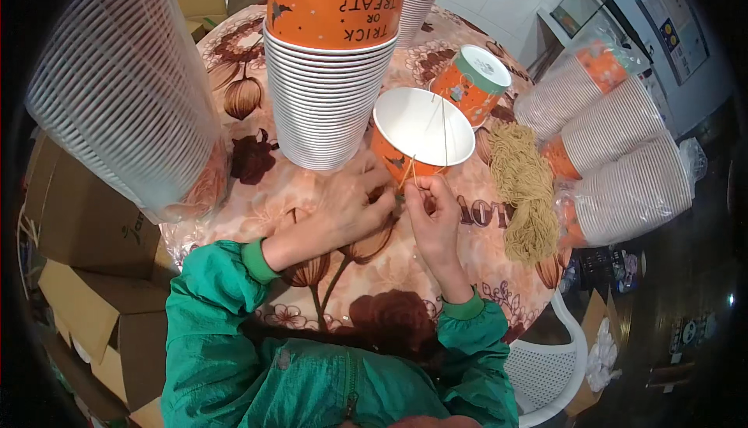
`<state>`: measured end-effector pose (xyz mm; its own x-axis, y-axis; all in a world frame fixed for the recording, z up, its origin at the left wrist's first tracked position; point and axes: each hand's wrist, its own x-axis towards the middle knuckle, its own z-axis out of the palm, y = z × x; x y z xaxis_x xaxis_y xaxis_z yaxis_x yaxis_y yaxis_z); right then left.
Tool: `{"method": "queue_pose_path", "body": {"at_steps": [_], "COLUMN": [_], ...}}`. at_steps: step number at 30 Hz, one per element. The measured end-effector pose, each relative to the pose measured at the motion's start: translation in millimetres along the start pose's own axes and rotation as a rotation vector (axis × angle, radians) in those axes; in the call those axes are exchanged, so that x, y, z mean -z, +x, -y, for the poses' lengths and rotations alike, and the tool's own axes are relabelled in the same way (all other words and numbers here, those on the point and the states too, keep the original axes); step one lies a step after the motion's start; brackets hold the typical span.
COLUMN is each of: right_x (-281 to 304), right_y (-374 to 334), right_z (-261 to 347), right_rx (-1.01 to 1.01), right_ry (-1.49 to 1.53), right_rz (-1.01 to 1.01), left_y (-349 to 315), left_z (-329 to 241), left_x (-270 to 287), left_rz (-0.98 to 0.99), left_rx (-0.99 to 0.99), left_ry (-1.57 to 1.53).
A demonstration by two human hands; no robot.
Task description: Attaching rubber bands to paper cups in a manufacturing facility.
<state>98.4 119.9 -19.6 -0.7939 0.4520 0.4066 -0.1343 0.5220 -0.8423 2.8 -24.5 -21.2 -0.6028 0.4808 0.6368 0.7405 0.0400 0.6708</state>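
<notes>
Just in front of the open paper tub (384, 150), both hands meet low at its near wall, forearms coming up from the lower edge in green sleeves. The right hand (435, 214) points away from the body, thumb and forefinger pinched together on a thin tan cord (408, 169). The left hand (351, 202) reaches in from the side, back of the hand uppermost and fingers bent toward the same spot; whether its fingertips grip the cord cannot be told. The tub stands mouth up on the flowered tablecloth (389, 268), orange outside and white within, with a length of cord crossing its opening.

Just behind it, another orange tub (463, 94) is upturned, showing its white base and green band. To the left rises a tall nested stack (331, 93), mouths down, white rims layered beneath an orange top tub. Farther left, a second stack (128, 108) leans in clear plastic. On the right lies a tan cord bundle (523, 194), and beyond it bagged stacks (623, 186) of tubs lie on their sides. Open cardboard boxes (93, 303) stand at lower left.
</notes>
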Motion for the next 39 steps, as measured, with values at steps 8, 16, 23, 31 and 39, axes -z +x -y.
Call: {"method": "queue_pose_path", "body": {"at_steps": [8, 16, 23, 31, 39], "right_x": [6.2, 23.2, 30.3, 36.1, 34.5], "right_y": [-3.8, 0.0, -1.1, 8.2, 3.9], "right_z": [-3.5, -5.1, 3.7, 5.7, 1.7], "right_rx": [-0.075, -0.075, 0.162, 0.194, 0.168], "right_ry": [0.128, 0.046, -0.294, -0.308, -0.296], "right_rz": [0.045, 0.035, -0.024, -0.019, -0.021], "left_y": [-7.4, 10.2, 25.3, 31.4, 24.7], "left_z": [4.9, -9.6, -24.3, -11.6, -4.7], "left_x": [-16.4, -17.5, -26.6, -39.3, -36.9], "left_rz": [0.137, 0.101, 0.256, 0.254, 0.244], "left_rx": [0.36, 0.447, 0.685, 0.683, 0.619], "left_ry": [-0.304, -0.438, -0.844, -0.851, -0.789]}}
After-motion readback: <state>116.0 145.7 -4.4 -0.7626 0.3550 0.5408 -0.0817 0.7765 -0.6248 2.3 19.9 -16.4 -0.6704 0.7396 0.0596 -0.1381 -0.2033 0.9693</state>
